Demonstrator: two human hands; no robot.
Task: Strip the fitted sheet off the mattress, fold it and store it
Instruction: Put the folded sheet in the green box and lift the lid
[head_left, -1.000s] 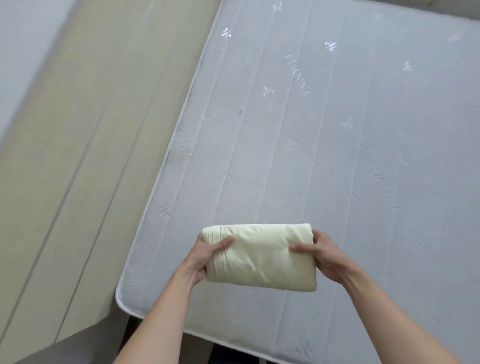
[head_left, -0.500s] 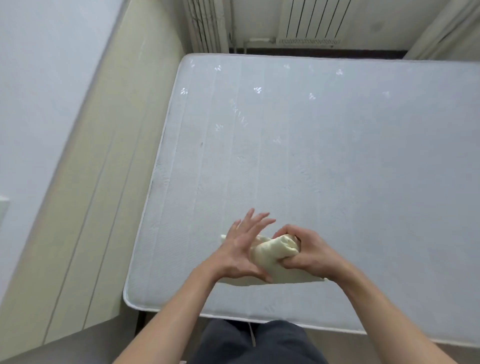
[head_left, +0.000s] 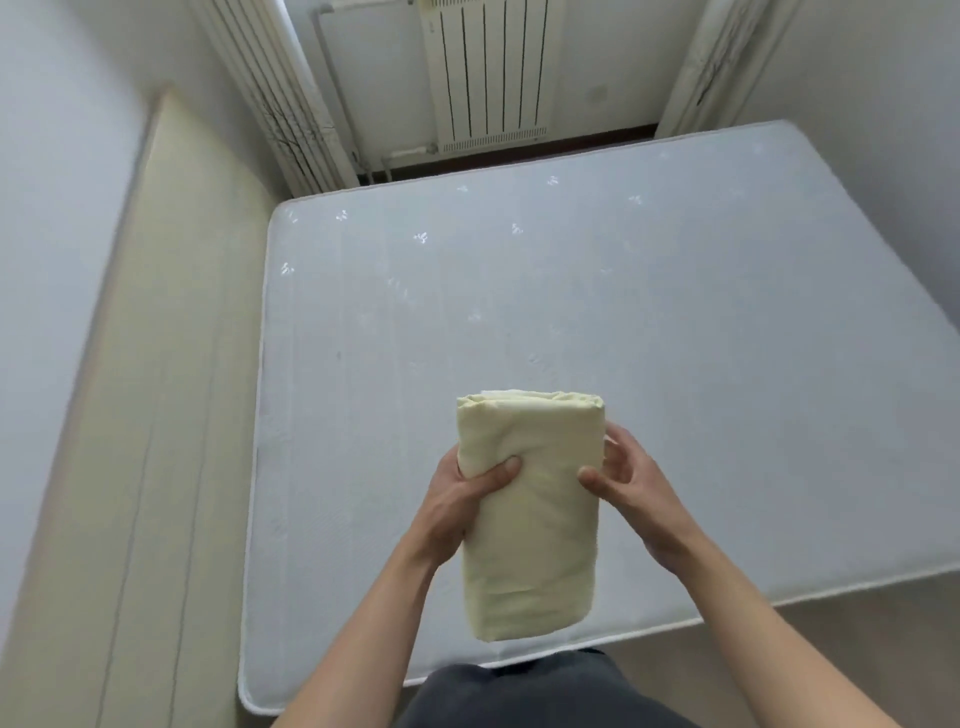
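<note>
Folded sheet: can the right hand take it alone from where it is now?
Probably yes. The right hand already grips the folded sheet on its right edge, thumb in front, nothing between them. The left hand holds the other side, so the bundle may sag once it lets go.

White radiator (head_left: 488, 73) — beige headboard (head_left: 156, 415) left.

White radiator (head_left: 491, 73) between pale walls (head_left: 57, 156)

Sheet (head_left: 530, 514) now upright, lifted, gripped w/ both hands.
</note>
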